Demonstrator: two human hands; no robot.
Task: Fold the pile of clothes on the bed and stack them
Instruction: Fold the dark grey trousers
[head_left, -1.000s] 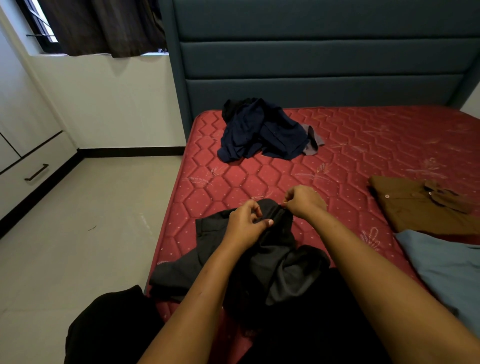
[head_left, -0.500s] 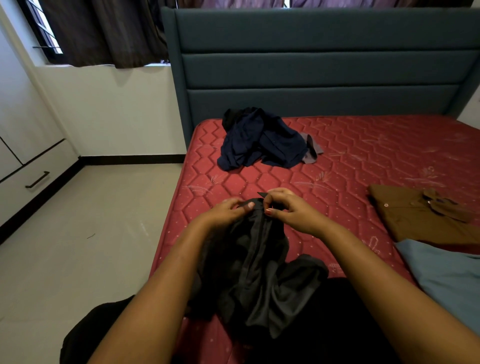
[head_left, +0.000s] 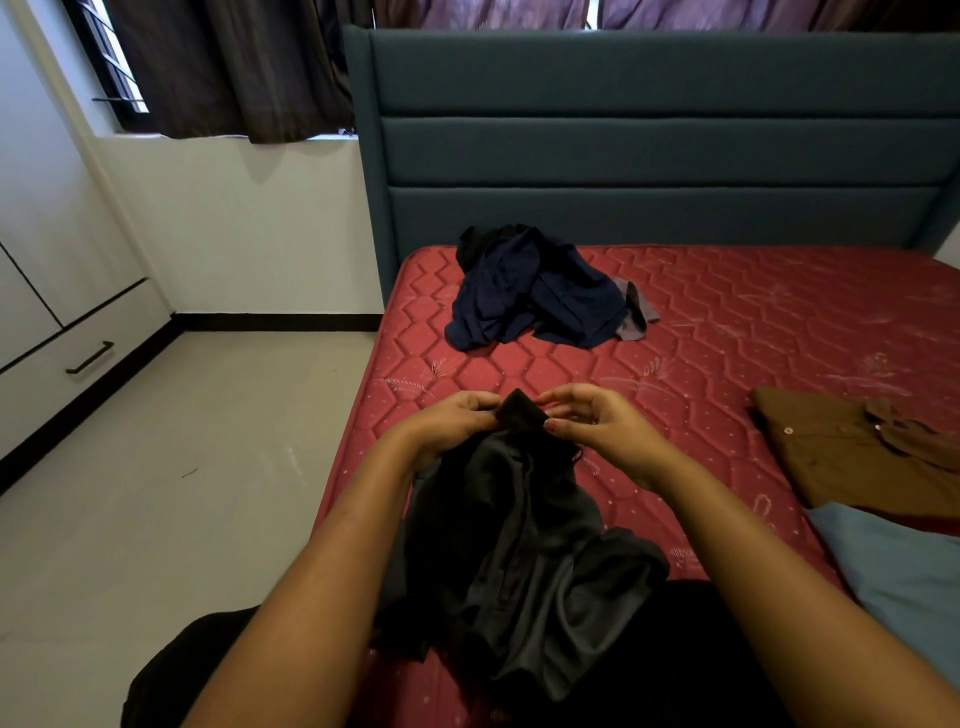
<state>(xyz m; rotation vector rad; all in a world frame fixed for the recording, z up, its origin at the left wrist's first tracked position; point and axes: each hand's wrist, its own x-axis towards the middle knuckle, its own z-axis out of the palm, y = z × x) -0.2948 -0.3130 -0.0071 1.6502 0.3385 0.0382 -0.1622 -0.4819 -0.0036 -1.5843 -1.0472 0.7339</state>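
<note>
We hold both forearms forward over the near edge of the red mattress (head_left: 727, 322), and the hands meet in the middle. The left hand (head_left: 457, 421) is turned with its back to us, and its fingers are curled round the upper end of the dark grey garment (head_left: 519, 545). The right hand (head_left: 597, 421) comes from the other side. Its thumb and forefinger pinch the same black corner of cloth, while its other fingers are loosely bent and stay apart from the fabric. So both hands grasp the garment at its top. The rest of it hangs down from the hands in a narrow crumpled bundle that reaches our lap.

The unfolded pile of navy clothes (head_left: 530, 296) lies further up the mattress near the teal headboard (head_left: 649, 145). A folded brown shirt (head_left: 841, 457) lies at our right, with a light blue garment (head_left: 904, 566) just before it.

Compared with one second ago, part of the garment no longer lies spread to the left on the mattress, because now it is gathered under the hands. Compared with half a second ago, the hands have stayed at the top edge, but the black corner now stands up between them. The view has also tilted up, so more of the curtain (head_left: 223, 67) shows.
</note>
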